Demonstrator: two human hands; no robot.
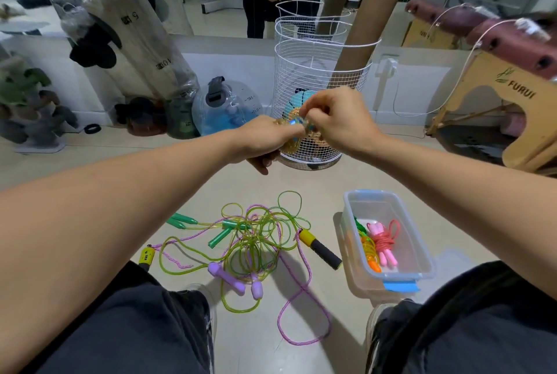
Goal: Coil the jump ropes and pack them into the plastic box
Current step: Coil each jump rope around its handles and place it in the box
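At centre frame, our two hands meet in mid-air over a small blue coiled rope (294, 124), largely hidden and blurred between them. Our left hand (265, 140) curls its fingers around the bundle from below; our right hand (334, 119) pinches it from above with bent fingers.

Below, on the pale floor (90, 162) at lower centre, we see a tangle of loose ropes (256, 232): yellow-green and purple cords looped over one another, with green handles (180, 221), purple handles (229, 278) and a yellow-and-black handle (319, 248) among them.

At lower right, just beside the tangle, stands the clear box (422, 253) with a blue rim. Inside lie a pink rope (384, 241) and an orange rope (369, 253), both bundled.

Behind our hands, upper centre, a white wire basket (319, 72) holds cardboard tubes (358, 39). At upper left lean clear plastic bags (135, 42); at right sits a wooden stand (497, 93) marked FURUI. Our dark trousers (135, 328) fill the bottom corners.
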